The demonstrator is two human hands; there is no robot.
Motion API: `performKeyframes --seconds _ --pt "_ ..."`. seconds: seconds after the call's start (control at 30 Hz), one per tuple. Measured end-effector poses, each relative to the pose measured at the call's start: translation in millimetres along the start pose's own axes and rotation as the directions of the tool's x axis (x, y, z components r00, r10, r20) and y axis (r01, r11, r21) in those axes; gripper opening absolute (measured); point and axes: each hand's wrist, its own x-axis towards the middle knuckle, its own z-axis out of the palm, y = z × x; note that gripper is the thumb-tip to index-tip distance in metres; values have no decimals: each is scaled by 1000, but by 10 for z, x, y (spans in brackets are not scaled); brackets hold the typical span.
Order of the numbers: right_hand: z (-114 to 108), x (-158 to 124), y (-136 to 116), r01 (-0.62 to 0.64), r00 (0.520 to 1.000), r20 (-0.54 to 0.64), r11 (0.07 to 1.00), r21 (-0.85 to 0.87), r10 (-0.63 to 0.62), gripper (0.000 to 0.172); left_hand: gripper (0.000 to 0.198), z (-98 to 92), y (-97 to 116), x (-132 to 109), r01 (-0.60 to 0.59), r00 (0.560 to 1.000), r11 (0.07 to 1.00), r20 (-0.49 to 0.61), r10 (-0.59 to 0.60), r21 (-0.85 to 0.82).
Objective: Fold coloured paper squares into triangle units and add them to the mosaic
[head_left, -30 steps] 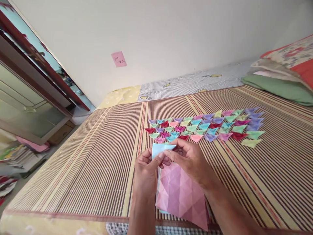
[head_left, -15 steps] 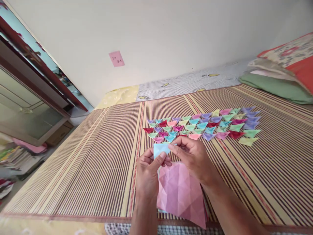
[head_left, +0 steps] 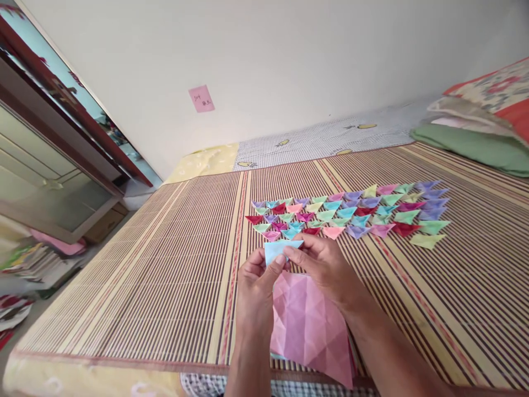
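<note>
A small piece of folded light blue paper point(head_left: 274, 251) is pinched between both hands, its top edge straight and its right end pointed. My left hand point(head_left: 258, 275) grips its left and lower part, thumb in front. My right hand point(head_left: 320, 262) holds the right part, with thumb and fingers closed on it. Below the hands lies a stack of creased paper sheets, a pink sheet point(head_left: 309, 325) on top. Just beyond the hands, several folded paper boats point(head_left: 330, 215) in many colours stand in rows. Fingers behind the blue paper are partly hidden.
A striped bamboo mat point(head_left: 165, 264) covers the bed. Folded bedding point(head_left: 475, 146) and a floral pillow point(head_left: 496, 82) lie at the far right. A pink note point(head_left: 201, 98) is stuck on the white wall point(head_left: 289, 55). A glass-panelled cabinet point(head_left: 45, 176) stands at the left.
My right thumb has shifted down and left across the blue paper, and more of its pointed right end shows. The whole view has shifted slightly. Boats and stack stay put.
</note>
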Motion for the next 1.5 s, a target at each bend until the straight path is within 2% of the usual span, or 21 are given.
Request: performKeyframes --seconds 0.17,0.33,0.5,0.6,0.77,0.97,1.07,1.17,1.23,1.37,1.43,1.5 --pt "-82 -20 -18 43 998 52 988 -151 -35 31 19 -42 -2 24 -5 999 999 -50 2 -49" --pt "-132 -18 -34 -5 993 115 992 -127 20 33 22 -50 33 22 -34 995 995 -95 25 -91" --pt "-95 -24 -51 32 983 184 989 -144 -5 34 24 -48 53 -2 -80 984 993 -168 64 -86" --pt "-56 -42 -51 73 988 150 979 -191 -44 34 26 -56 53 -5 -75 982 995 -177 64 -60" --pt "-67 -55 -45 132 989 95 968 -214 -114 36 28 -59 67 -4 -81 993 995 -82 86 66" --pt "-93 -48 -76 226 974 68 907 -356 -216 41 27 -46 110 -49 -131 990 958 -7 138 256" --pt "-72 -56 -102 261 961 17 893 -367 -274 36 26 -39 131 -63 -131 991 953 34 127 271" --pt "-52 -65 -114 233 968 -22 924 -304 -252 28 26 -36 124 -71 -123 992 957 55 112 263" --pt "-45 -66 -106 213 969 -66 938 -272 -239 31 26 -29 98 -76 -121 992 960 70 106 253" --pt "-48 -53 -82 214 937 -219 942 -259 -273 44 27 -3 31 -85 -110 991 964 105 87 242" --pt "-58 -45 -83 189 955 -188 959 -213 -230 44 27 5 8 -82 -107 992 970 85 90 218" --pt "-66 -41 -87 149 985 -59 975 -163 -161 40 26 2 -5 -70 -118 993 974 45 111 191"
